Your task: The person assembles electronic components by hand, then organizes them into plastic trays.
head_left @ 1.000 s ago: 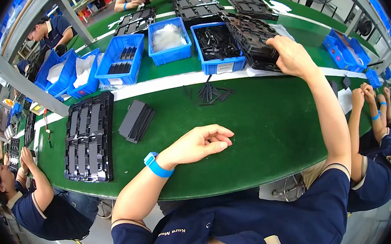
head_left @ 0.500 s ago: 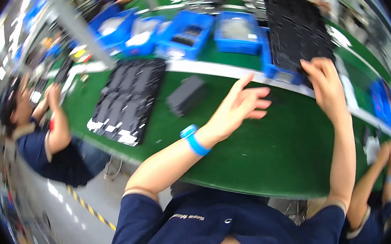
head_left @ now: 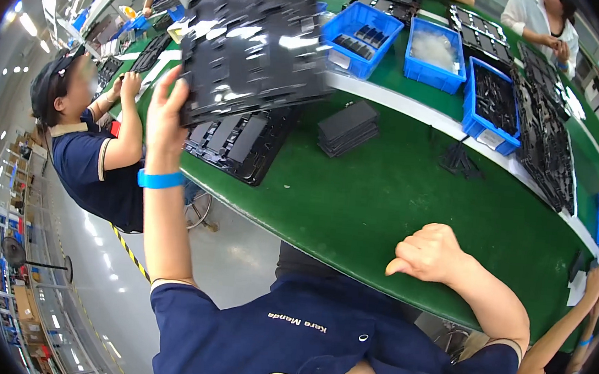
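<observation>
1 black moulded tray (head_left: 255, 41) is up in the air at the upper left of the head view, gripped by the left hand (head_left: 165, 115) alone at its lower left corner, fingers wrapped over the edge. It hangs above another black tray (head_left: 236, 142) that lies flat on the green tabletop (head_left: 398, 196), with a small stack of dark flat parts (head_left: 349, 127) just beside that tray. The right hand (head_left: 430, 253) is clenched in a loose fist with the thumb out, resting at the near edge of the tabletop and holding nothing, well apart from the raised tray.

The raised tray is broad and thin, and 1 corner grip leaves most of its weight hanging away from the fingers. I judge it could sag, twist or slip, and its lower edge could knock the tray beneath it or the stack of parts. Whether its pockets hold parts I cannot tell; if they do, the tilt could spill them. Its far edge also reaches toward the blue bins (head_left: 361, 39).

The tray is tilted, its pocketed face turned toward the camera. Its long axis appears to run from the gripped corner up and to the right, away from the person.
</observation>
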Motion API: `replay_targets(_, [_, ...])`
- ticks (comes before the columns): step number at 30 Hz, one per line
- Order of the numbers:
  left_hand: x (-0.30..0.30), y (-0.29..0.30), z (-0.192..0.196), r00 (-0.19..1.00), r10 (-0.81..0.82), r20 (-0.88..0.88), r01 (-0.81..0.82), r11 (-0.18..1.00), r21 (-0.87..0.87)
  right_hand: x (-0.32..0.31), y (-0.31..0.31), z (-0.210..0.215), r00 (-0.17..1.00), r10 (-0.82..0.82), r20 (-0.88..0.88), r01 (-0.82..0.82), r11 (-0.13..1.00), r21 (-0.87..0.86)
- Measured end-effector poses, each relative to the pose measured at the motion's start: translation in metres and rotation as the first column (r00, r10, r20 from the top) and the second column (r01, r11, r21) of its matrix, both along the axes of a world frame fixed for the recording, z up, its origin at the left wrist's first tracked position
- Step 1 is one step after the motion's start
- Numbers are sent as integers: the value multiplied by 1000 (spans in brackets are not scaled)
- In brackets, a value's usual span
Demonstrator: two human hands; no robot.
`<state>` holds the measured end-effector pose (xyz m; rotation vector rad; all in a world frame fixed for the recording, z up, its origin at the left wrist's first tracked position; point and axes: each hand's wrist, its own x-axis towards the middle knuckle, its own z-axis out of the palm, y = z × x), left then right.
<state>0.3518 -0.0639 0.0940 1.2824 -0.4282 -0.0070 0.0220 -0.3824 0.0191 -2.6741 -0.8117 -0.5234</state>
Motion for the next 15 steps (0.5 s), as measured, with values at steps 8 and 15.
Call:
replay_targets(8, [48, 79, -46, 995, 9, -101, 46, 847, 530, 11, 12, -7, 999, 0, -53, 1, 1000, 24])
replay_targets(15, [65, 68, -81, 804, -1, 595, -579, 228, 783, 10, 8, -4, 995, 19, -97, -14, 998, 57])
